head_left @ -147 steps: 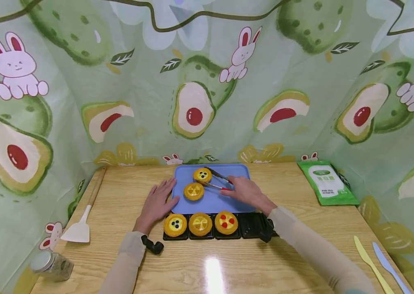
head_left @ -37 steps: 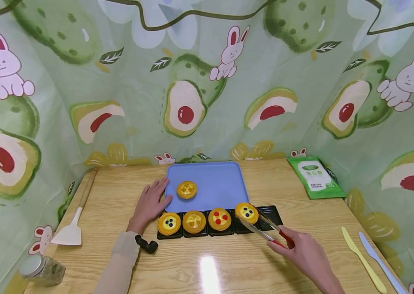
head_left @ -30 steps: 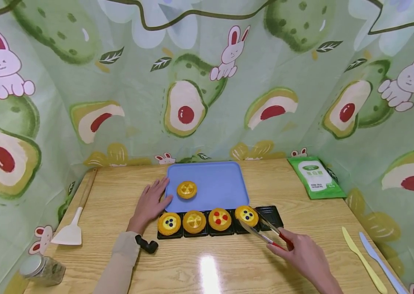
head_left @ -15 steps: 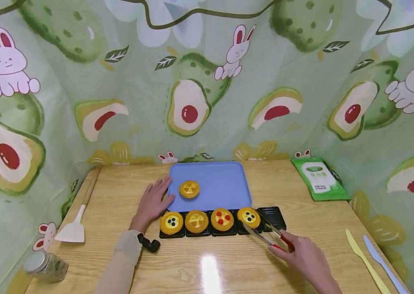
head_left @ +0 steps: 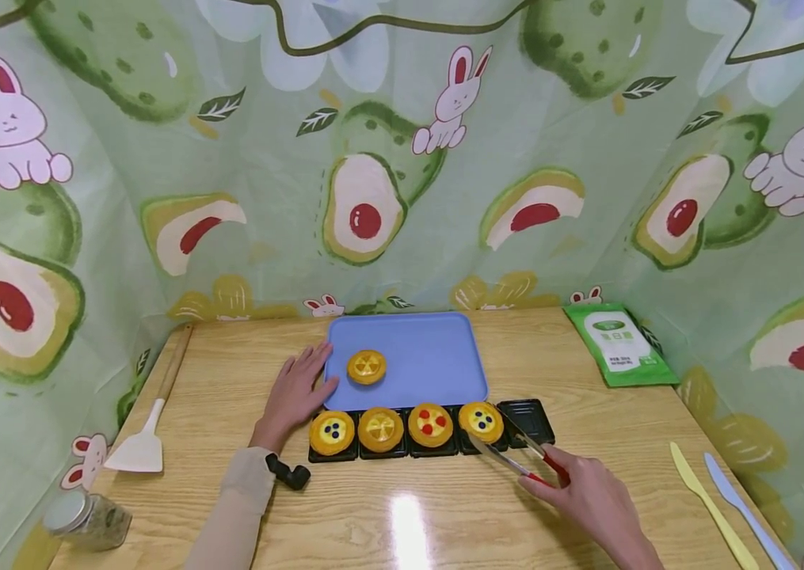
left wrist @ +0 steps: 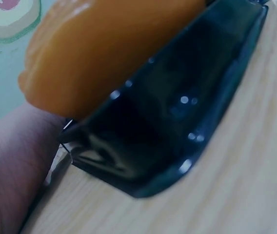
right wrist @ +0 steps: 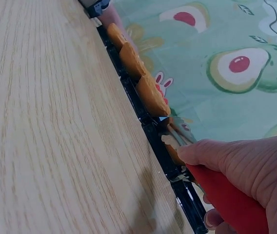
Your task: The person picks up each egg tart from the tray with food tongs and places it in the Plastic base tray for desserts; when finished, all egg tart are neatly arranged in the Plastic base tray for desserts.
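My right hand (head_left: 587,491) grips red-handled metal tongs (head_left: 494,457). Their tips lie against both sides of a blueberry-topped tart (head_left: 482,422), which sits in a black box (head_left: 531,413) compartment. To its left in the same row are a tart with red toppings (head_left: 431,425), one with an orange-slice pattern (head_left: 381,430) and another blueberry tart (head_left: 332,433). Fingers spread, my left hand (head_left: 295,396) rests at the left edge of a blue tray (head_left: 437,348). On that tray lies one orange-slice tart (head_left: 367,367). The right wrist view shows the thumb on the red handle (right wrist: 226,200).
A white spatula (head_left: 141,450) with a wooden handle and a spice jar (head_left: 91,518) are at left. At right lie a green packet (head_left: 619,344), a yellow knife (head_left: 711,507) and a blue knife (head_left: 747,511). Patterned cloth (head_left: 266,198) encloses the wooden table (head_left: 344,514).
With the tongs, my right hand has brought the blueberry tart from the blue tray to the compartment beside the red-topped tart and lowered it in. My left hand has stayed at the tray.
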`<state>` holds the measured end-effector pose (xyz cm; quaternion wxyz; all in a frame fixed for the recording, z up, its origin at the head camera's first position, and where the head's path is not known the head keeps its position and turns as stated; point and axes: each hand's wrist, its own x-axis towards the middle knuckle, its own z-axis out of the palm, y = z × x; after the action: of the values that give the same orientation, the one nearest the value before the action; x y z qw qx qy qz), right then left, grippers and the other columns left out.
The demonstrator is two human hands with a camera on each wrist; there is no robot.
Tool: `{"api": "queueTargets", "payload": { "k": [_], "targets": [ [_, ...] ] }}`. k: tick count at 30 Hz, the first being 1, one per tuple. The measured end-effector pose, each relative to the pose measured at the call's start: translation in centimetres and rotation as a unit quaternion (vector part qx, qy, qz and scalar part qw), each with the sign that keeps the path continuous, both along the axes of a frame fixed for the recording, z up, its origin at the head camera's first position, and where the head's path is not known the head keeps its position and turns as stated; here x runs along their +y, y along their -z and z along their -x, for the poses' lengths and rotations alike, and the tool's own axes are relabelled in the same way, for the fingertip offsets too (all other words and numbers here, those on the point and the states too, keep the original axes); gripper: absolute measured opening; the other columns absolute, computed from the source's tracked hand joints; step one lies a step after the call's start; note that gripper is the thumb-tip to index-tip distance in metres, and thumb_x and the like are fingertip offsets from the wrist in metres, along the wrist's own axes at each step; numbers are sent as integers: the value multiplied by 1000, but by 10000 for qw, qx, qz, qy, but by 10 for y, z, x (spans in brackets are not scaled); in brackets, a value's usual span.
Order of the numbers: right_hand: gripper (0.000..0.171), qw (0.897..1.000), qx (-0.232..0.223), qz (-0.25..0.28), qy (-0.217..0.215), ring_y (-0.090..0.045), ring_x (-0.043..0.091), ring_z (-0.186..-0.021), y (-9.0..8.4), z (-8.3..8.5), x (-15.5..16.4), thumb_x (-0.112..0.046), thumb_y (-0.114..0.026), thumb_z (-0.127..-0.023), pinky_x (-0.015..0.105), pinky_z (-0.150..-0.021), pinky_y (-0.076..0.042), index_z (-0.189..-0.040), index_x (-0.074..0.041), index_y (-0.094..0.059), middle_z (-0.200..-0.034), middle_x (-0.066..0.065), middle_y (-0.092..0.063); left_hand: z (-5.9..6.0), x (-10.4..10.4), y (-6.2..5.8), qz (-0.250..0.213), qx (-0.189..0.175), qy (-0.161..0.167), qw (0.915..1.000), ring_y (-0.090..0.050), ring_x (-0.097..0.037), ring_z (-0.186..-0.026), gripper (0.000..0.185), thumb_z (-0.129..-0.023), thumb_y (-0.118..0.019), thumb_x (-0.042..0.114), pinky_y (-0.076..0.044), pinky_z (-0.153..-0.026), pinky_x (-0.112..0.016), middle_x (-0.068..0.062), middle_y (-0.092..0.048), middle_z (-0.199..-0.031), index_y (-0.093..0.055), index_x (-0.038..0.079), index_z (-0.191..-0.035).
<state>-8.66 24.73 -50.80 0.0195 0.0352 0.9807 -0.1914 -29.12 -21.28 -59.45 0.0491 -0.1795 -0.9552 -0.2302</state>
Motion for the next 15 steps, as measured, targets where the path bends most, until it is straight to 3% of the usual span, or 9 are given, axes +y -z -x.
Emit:
{"api": "queueTargets", "payload": {
  "k": [15],
  "targets": [
    [81,9998,36,194,35,-39,14,-57,-4,-2,1,-62,-83,-79,28,-51,-25,-135,-5,-71,-64,-5,-45,-1,1,-3,-33,20,10,10000,-22,-32,-159,72,-106,-49,54,-13,-127,-59,1,-27,-172,-31,18,-166]
  ]
}}
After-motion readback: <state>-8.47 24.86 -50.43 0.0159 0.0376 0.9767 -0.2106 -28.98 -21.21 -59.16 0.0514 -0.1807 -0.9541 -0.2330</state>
